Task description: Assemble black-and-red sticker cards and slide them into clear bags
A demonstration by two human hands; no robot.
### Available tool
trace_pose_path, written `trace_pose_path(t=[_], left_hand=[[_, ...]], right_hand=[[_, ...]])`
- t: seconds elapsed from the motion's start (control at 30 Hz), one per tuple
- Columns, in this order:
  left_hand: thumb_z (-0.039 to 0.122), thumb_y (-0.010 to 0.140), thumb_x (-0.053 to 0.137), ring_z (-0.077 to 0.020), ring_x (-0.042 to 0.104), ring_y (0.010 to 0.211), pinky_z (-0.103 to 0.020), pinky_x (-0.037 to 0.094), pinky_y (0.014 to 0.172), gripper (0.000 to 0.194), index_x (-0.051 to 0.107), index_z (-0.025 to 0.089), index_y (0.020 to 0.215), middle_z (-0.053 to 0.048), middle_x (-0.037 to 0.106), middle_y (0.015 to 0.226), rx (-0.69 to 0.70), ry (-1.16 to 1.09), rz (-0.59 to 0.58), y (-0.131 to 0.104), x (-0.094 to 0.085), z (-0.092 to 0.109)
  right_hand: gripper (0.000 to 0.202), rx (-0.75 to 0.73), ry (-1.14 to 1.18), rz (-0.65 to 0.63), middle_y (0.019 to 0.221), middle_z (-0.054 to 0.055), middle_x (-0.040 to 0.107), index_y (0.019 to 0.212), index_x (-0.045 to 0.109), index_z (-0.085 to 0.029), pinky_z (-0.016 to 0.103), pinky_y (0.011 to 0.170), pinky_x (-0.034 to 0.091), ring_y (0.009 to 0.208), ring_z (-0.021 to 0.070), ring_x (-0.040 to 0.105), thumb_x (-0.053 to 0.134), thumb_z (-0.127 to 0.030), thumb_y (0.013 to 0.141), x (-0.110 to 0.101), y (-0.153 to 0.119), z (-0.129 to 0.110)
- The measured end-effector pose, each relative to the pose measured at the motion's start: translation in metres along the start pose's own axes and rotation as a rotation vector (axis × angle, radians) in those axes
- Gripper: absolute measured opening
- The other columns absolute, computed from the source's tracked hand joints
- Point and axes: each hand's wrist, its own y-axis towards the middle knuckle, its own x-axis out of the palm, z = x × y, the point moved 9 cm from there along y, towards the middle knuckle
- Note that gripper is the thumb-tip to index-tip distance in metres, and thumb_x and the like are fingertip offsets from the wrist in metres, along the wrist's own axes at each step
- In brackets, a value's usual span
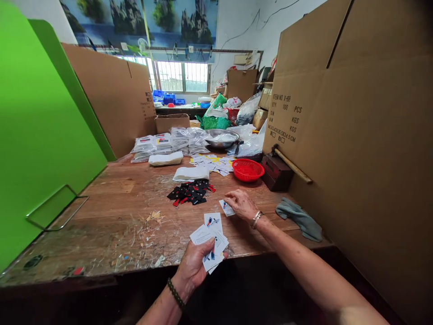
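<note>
Head view: nearest, the left hand (194, 266) clamps fanned cards (216, 243) under its thumb at the table (128, 212) edge, while just beyond, the right hand (241, 205) curls its fingers over a single card (225, 207), whether pinching it I cannot tell. Farther back lie black and red pieces (191, 193), a white stack (191, 174), a red basket (248, 178) and scattered cards (214, 164), then packed bags (181, 140) beside a metal bowl (221, 144).

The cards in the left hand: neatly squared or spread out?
Spread: the cards in the left hand lie at differing angles, corners showing.
</note>
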Motion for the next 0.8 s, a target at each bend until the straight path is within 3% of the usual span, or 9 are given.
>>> trace_pose_path(t=[0.13,0.23,0.37,0.5,0.57,0.7,0.8], left_hand=[[0.007,0.059,0.084,-0.018,0.067,0.067,-0.036,0.061,0.067,0.046,0.067,0.013,0.101,-0.007,0.072,0.087,0.013,0.001,-0.036,0.0,0.012,-0.004],[0.008,0.06,0.084,-0.0173,0.066,0.067,-0.036,0.061,0.068,0.043,0.067,0.013,0.099,-0.006,0.071,0.086,0.002,0.017,-0.047,-0.001,0.017,-0.009],[0.003,0.062,0.08,-0.0209,0.069,0.071,-0.041,0.062,0.069,0.045,0.064,0.014,0.103,-0.007,0.071,0.088,-0.036,0.017,-0.007,0.0,0.011,-0.013],[-0.001,0.068,0.073,-0.0243,0.071,0.071,-0.046,0.062,0.067,0.039,0.062,0.011,0.104,-0.01,0.072,0.089,-0.078,0.003,0.068,0.005,0.001,-0.016],[-0.002,0.07,0.071,-0.025,0.071,0.071,-0.046,0.062,0.067,0.035,0.061,0.01,0.102,-0.012,0.072,0.089,-0.1,0.008,0.099,0.008,-0.001,-0.017],[-0.003,0.068,0.071,-0.0241,0.071,0.068,-0.041,0.062,0.066,0.03,0.061,0.009,0.092,-0.011,0.072,0.085,-0.097,0.022,0.081,0.011,0.006,-0.016],[-0.002,0.064,0.074,-0.0226,0.07,0.064,-0.036,0.061,0.062,0.027,0.061,0.01,0.086,-0.009,0.071,0.08,-0.061,0.034,0.027,0.012,0.014,-0.013]], right_hand=[[0.031,0.053,0.43,-0.284,0.061,-0.002,0.056,0.067,0.063,-0.018,0.024,0.056,0.035,0.06,0.0124,0.048,0.059,-0.045,0.08,0.034,-0.039,-0.021],[0.028,0.119,0.556,-0.221,0.058,-0.004,0.053,0.063,0.055,-0.018,0.022,0.053,0.032,0.057,0.0101,0.044,0.062,-0.042,0.075,0.032,-0.049,-0.017],[0.024,0.219,0.422,-0.051,0.061,-0.003,0.056,0.067,0.057,-0.018,0.022,0.051,0.033,0.056,0.0112,0.047,0.058,-0.041,0.074,-0.004,-0.033,0.022],[0.019,0.325,0.234,0.123,0.054,-0.006,0.045,0.06,0.049,-0.02,0.023,0.049,0.026,0.053,0.0101,0.039,0.056,-0.032,0.072,-0.061,-0.008,0.078],[0.019,0.362,0.158,0.157,0.051,-0.007,0.041,0.055,0.044,-0.021,0.023,0.05,0.025,0.053,0.01,0.038,0.056,-0.026,0.07,-0.08,0.0,0.101],[0.02,0.416,0.047,0.12,0.049,-0.006,0.041,0.053,0.044,-0.021,0.023,0.053,0.028,0.053,0.0113,0.041,0.056,-0.017,0.068,-0.089,0.008,0.126],[0.008,0.404,-0.006,0.116,0.061,0.0,0.054,0.062,0.055,-0.019,0.027,0.061,0.035,0.064,0.016,0.051,0.059,-0.013,0.067,-0.089,0.007,0.124]])
